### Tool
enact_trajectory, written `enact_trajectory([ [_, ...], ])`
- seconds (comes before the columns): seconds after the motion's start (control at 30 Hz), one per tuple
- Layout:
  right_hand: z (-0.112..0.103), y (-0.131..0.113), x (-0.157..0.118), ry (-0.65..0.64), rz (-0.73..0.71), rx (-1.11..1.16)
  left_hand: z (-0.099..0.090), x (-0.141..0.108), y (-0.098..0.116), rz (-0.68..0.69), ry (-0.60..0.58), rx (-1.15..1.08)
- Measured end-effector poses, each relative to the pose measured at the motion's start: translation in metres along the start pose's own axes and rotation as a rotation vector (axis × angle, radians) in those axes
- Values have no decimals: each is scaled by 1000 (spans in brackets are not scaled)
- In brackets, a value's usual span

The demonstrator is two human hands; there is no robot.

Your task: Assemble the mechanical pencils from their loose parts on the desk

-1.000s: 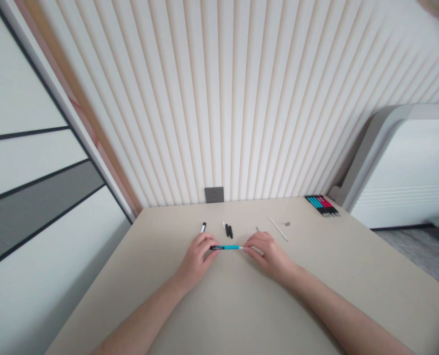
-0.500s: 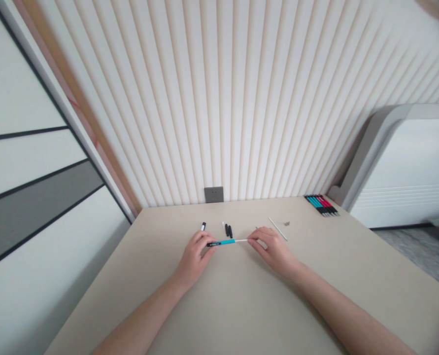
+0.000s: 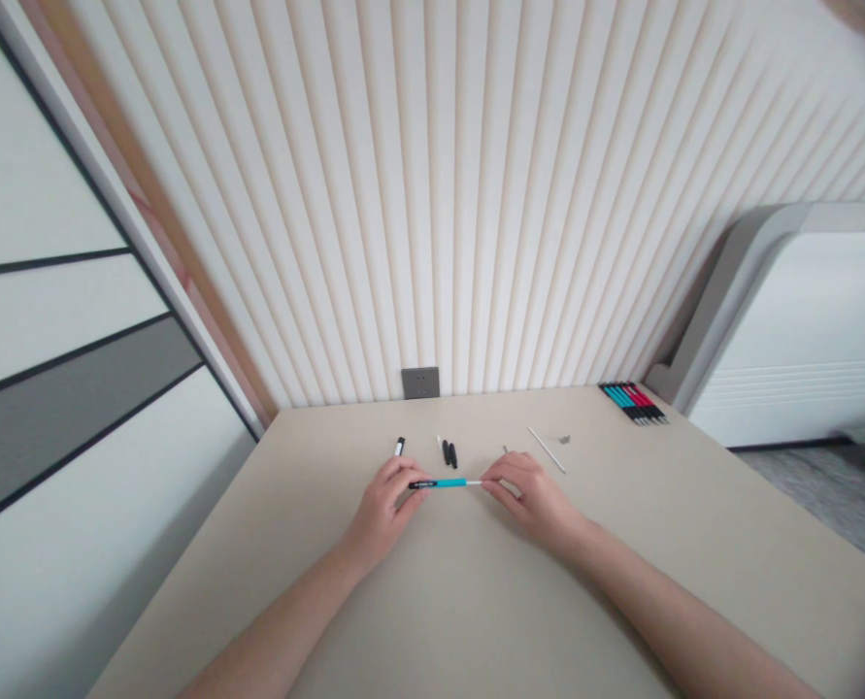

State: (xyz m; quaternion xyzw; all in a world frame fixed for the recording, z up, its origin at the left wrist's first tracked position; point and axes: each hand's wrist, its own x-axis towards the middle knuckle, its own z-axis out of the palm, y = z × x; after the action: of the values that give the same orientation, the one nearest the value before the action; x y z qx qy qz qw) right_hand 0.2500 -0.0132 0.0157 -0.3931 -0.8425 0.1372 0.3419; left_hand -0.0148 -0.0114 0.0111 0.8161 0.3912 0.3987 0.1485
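Pinching slim black-and-blue barrel (image 3: 447, 482) by black end with left hand (image 3: 386, 503), blue end pointing right, over smooth beige table (image 3: 432, 602). Pinching thin white rod (image 3: 474, 482), in line with barrel, with right hand (image 3: 532, 493).

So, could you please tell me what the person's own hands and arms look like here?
The left hand and right hand are bare, with no gloves. The left forearm and right forearm are uncovered as far as the picture shows, with no sleeves in view. No watch, bracelet or marking shows on either wrist; fingernail details are too small to tell.
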Motion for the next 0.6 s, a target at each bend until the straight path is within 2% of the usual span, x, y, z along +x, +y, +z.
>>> enact_trajectory([
  [0.6,-1,-6,1,7,16,-3,-1,0,0,15,-25,15],
])
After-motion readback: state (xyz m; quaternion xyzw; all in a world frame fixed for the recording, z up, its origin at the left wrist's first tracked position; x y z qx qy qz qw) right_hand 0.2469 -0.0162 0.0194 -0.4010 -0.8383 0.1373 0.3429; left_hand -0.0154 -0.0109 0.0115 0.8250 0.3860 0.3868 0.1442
